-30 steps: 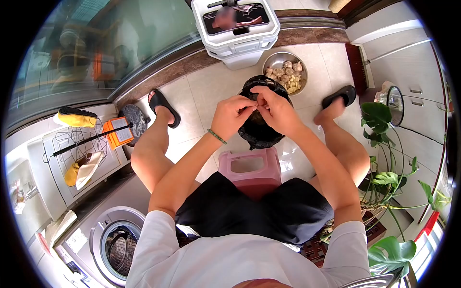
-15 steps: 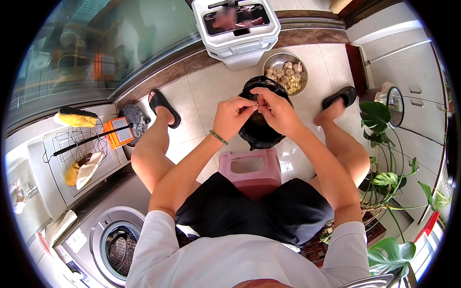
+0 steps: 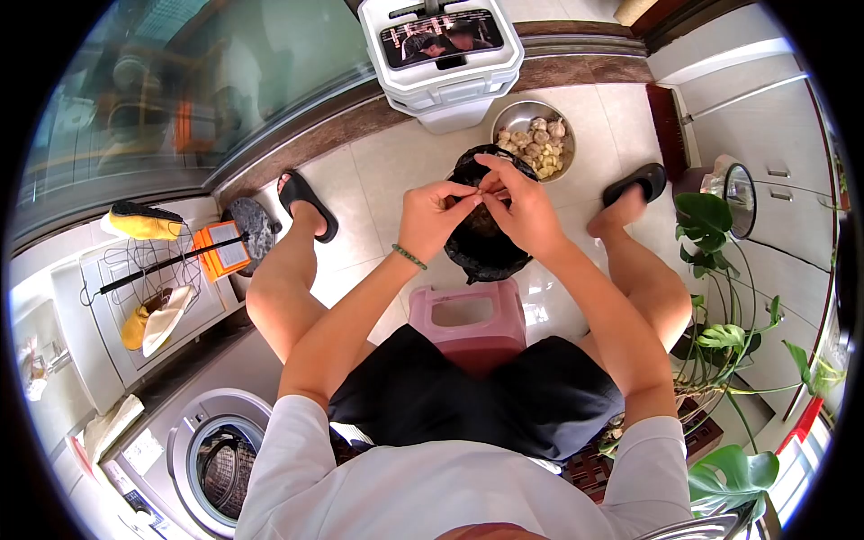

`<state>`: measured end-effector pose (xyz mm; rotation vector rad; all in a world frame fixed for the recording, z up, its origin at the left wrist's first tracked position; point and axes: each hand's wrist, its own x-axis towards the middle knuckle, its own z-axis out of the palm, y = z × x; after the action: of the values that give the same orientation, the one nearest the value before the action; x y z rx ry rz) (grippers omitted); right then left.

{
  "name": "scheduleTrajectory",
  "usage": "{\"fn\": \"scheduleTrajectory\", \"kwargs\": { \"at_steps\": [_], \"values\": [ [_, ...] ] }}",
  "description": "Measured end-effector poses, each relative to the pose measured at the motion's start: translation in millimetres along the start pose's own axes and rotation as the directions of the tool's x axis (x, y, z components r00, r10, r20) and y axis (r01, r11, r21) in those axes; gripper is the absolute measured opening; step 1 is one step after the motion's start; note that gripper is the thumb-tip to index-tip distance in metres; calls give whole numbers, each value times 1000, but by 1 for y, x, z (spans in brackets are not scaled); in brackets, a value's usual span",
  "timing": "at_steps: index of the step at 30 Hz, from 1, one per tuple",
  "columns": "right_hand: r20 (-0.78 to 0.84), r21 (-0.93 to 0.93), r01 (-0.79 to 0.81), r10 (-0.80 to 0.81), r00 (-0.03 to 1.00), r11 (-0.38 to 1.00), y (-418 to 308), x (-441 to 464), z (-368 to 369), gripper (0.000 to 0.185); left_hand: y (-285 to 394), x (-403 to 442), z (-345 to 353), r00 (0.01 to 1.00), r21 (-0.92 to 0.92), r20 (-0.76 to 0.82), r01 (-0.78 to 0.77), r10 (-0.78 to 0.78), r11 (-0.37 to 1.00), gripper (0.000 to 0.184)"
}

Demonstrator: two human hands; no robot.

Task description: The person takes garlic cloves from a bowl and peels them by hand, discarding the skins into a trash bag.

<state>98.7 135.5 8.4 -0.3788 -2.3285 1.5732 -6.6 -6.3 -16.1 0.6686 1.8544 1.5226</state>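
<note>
My left hand (image 3: pixel 436 216) and my right hand (image 3: pixel 519 205) meet fingertip to fingertip above a bin lined with a black bag (image 3: pixel 486 256). Both pinch at something too small and hidden to make out. A green beaded bracelet circles my left wrist. Just beyond the bin, a steel bowl (image 3: pixel 572 149) holds garlic bulbs (image 3: pixel 540 133) and pale peeled cloves (image 3: pixel 548 164).
A phone playing video (image 3: pixel 441 39) lies on a white lidded container (image 3: pixel 450 90). The pink stool (image 3: pixel 468 333) stands between my legs. Left are a wire rack, an orange box (image 3: pixel 220 248) and a washing machine (image 3: pixel 220 468); right, a leafy plant (image 3: pixel 724 337) and cabinets.
The fingers of my right hand have shifted slightly, with the index finger lifted higher. The picture on the phone has changed. My hands remain together over the bin.
</note>
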Motion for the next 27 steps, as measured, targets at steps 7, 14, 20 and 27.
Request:
{"fn": "scheduleTrajectory", "kwargs": {
  "at_steps": [7,14,20,27],
  "values": [
    [88,46,-35,31,996,998,3,4,-5,51,11,4,-5,983,101,81,-172,165,980,6],
    [141,78,-75,63,988,994,10,1,-8,56,1,2,-3,988,7,80,-134,133,991,7],
    [127,64,-19,11,992,998,12,0,-7,57,-2,-3,2,996,-106,47,-71,77,992,8],
    [65,-48,72,-69,995,996,5,0,-6,49,-7,-6,11,999,-168,-31,-35,31,985,9]
  ]
}}
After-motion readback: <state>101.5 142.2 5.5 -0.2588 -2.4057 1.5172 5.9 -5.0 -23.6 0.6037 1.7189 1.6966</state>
